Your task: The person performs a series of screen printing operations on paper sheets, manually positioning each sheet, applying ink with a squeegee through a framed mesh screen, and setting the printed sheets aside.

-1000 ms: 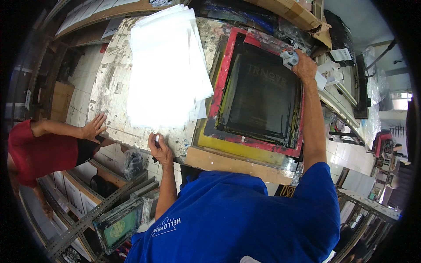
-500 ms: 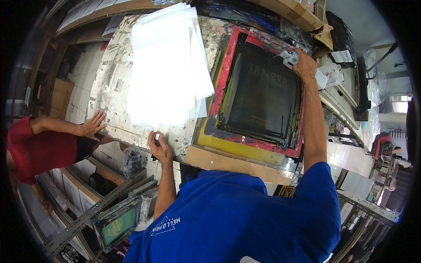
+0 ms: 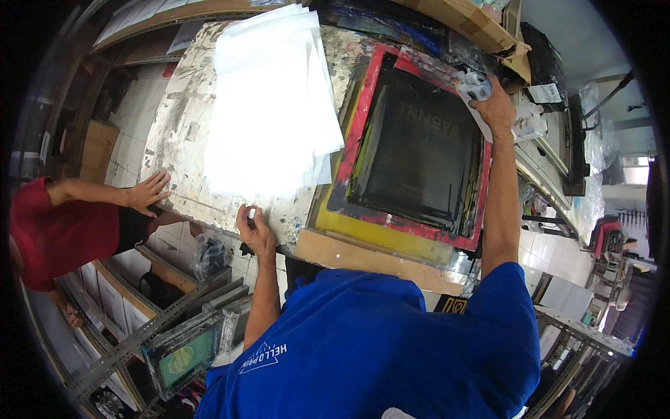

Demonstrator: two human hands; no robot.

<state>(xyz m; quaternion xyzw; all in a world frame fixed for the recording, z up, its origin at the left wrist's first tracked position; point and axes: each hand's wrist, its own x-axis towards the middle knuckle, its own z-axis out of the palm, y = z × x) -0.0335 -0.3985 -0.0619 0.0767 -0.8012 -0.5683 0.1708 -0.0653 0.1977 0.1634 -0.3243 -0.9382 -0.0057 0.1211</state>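
Note:
My right hand [image 3: 494, 108] is closed around a crumpled grey-white rag [image 3: 474, 85] at the far right corner of a red-framed printing screen [image 3: 347, 157]. Dark mesh [image 3: 412, 150] with faint lettering fills that frame, which lies on a yellow-edged sheet or second screen [image 3: 380, 237]. By the table's near edge, my left hand [image 3: 257, 234] pinches a small white cap-like piece [image 3: 252, 214] between thumb and fingers. Just beyond it lies a loose stack of white sheets [image 3: 269, 119].
A paint-spattered table [image 3: 178, 133] bears the sheets and screen. At the left, a person in red rests a hand [image 3: 148, 193] on its edge. White plastic containers [image 3: 530, 124] stand beside my right wrist. Framed screens [image 3: 188, 359] fill a rack at lower left; a cardboard box [image 3: 481, 31] lies behind.
My right hand with the rag has shifted slightly to the right, toward the frame's outer edge. My left hand keeps its pinch in nearly the same place.

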